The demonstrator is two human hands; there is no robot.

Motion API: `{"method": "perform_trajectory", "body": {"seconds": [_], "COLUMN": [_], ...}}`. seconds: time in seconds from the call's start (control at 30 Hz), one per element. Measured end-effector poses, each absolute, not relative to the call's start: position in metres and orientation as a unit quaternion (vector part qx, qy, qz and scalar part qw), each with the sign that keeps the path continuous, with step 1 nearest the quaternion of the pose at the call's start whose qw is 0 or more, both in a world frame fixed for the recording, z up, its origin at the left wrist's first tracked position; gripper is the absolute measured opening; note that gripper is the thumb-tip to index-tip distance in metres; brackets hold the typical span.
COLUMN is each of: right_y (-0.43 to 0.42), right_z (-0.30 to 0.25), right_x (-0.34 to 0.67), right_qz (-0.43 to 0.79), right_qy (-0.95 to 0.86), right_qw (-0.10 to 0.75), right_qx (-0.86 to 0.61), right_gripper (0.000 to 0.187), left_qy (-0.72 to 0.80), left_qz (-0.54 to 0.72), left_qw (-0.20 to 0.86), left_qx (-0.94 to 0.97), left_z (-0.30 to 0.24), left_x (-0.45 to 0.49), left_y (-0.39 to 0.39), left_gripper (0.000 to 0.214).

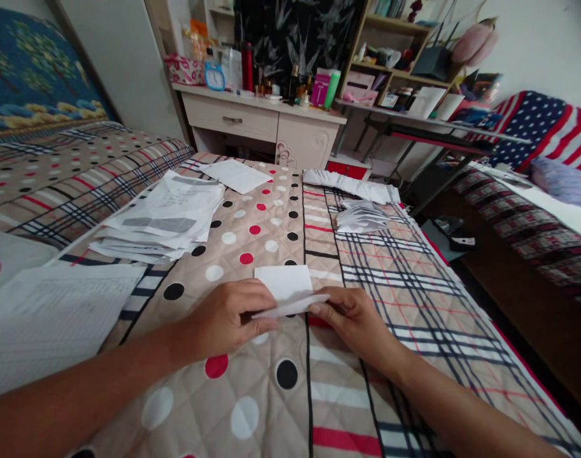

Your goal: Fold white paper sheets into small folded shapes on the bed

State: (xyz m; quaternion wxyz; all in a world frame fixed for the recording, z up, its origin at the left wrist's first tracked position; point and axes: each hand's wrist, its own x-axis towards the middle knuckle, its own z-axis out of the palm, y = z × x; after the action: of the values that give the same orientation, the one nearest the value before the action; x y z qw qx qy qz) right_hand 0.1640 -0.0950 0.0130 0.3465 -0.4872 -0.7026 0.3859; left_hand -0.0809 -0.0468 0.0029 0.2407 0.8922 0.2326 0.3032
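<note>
Between my two hands is a sheet of white paper (286, 280), partly folded, its near flap raised toward me and its far part lying on the quilted bedspread. My left hand (240, 313) pinches the left end of the flap, thumb below and fingers behind the paper. At the right end my right hand (350, 315) grips the same flap between thumb and fingers. Ahead to the right lies a small stack of folded papers (361, 217). Beyond it stretches a long row of folded white paper (350, 186).
A thick pile of printed sheets (163, 213) lies to the left, with a single white sheet (237, 175) past it. Written pages (56, 318) rest at the near left. Behind the bed stands a white dresser (228, 117); the bed's edge drops off at the right.
</note>
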Motion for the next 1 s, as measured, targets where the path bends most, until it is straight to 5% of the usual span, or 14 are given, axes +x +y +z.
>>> {"method": "perform_trajectory", "body": {"seconds": [0.2,0.33,0.73,1.0], "right_y": [-0.070,-0.065,-0.080,-0.083], "right_z": [0.002,0.002,0.002,0.008], "right_x": [0.151,0.149,0.148,0.146], "right_qz": [0.372,0.294,0.219,0.197], "right_qy": [-0.593,-0.612,-0.646,-0.680], "right_qw": [0.410,0.388,0.334,0.309], "right_qx": [-0.586,-0.623,-0.651,-0.635], "right_gripper": [0.017,0.040,0.007,0.017], "left_qy": [0.419,0.458,0.475,0.475], "left_qz": [0.301,0.292,0.231,0.216], "left_qw": [0.195,0.142,0.127,0.116], "left_qx": [0.834,0.828,0.839,0.845], "left_z": [0.000,-0.003,0.002,0.000], "left_x": [-0.078,-0.079,-0.076,-0.076], "left_y": [-0.037,-0.038,-0.044,-0.041], "left_gripper": [0.031,0.028,0.027,0.027]}}
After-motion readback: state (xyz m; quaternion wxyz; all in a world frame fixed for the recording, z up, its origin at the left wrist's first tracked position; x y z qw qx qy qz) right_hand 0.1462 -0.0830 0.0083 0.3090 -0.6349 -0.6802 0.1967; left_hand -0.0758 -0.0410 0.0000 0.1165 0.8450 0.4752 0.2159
